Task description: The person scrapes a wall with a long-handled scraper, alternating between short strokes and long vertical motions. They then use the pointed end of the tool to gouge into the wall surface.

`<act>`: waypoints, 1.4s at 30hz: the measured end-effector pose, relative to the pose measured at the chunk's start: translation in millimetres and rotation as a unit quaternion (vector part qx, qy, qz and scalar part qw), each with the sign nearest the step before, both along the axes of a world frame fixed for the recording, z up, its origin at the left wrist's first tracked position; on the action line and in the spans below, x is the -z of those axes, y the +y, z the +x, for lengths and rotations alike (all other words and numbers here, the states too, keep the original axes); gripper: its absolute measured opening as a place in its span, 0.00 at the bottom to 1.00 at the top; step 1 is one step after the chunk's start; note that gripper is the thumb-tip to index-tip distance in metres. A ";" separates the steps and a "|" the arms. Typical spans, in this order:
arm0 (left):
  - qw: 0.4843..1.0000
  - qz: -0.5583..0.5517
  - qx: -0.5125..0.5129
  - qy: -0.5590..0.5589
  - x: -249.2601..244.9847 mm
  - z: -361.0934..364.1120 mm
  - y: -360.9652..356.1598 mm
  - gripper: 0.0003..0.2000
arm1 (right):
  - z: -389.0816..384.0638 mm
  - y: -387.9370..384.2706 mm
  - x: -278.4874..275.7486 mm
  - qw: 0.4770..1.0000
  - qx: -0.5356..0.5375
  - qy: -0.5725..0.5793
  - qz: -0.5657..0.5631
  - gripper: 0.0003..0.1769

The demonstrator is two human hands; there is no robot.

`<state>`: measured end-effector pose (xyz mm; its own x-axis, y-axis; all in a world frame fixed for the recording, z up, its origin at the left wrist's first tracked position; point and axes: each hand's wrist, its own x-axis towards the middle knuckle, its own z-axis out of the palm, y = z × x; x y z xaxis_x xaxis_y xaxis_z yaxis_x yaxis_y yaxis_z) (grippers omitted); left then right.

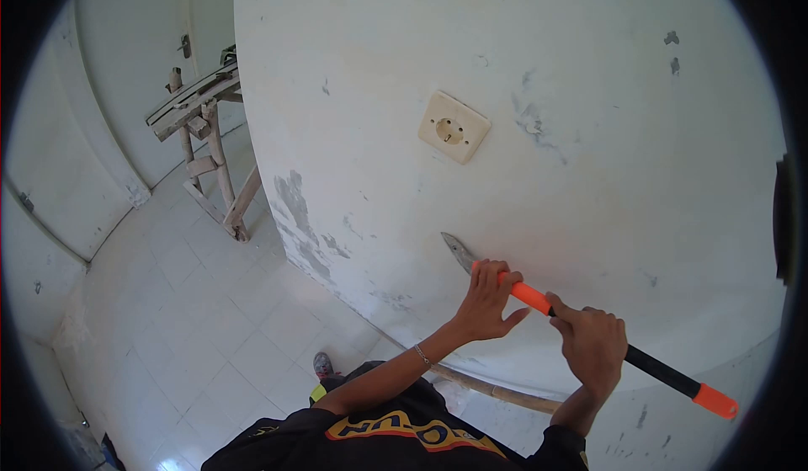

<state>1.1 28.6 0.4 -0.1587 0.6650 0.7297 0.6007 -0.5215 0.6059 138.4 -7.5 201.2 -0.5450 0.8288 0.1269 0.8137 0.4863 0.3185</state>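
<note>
A long-handled scraper (530,296) with a grey metal blade (457,250) slants across the wall (581,202), its blade up and to the left. My left hand (488,304) is closed over the orange section just behind the blade, fingers curled over the top and thumb held away. Farther down, my right hand (593,340) wraps round the black grip, with the orange end cap sticking out past it to the lower right. The blade tip overlaps the wall below a cream power socket (454,127).
Grey scuffed patches (295,202) mark the wall. To the left stands a rough wooden sawhorse (210,134) on the tiled floor (202,319), before a white door (135,58). A bamboo pole (497,391) lies along the wall's foot. One shoe (323,365) shows below.
</note>
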 end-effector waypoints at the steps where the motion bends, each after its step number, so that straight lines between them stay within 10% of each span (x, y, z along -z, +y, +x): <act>1: 1.000 -0.002 -0.007 0.007 15.4 -5.9 3.3 0.28 | -5.9 0.2 13.5 1.000 -0.010 -0.002 0.009 0.19; 42: 1.000 -0.020 0.001 -0.001 6.9 1.4 0.9 0.32 | -9.5 8.5 -0.2 0.999 0.014 -0.015 -0.027 0.18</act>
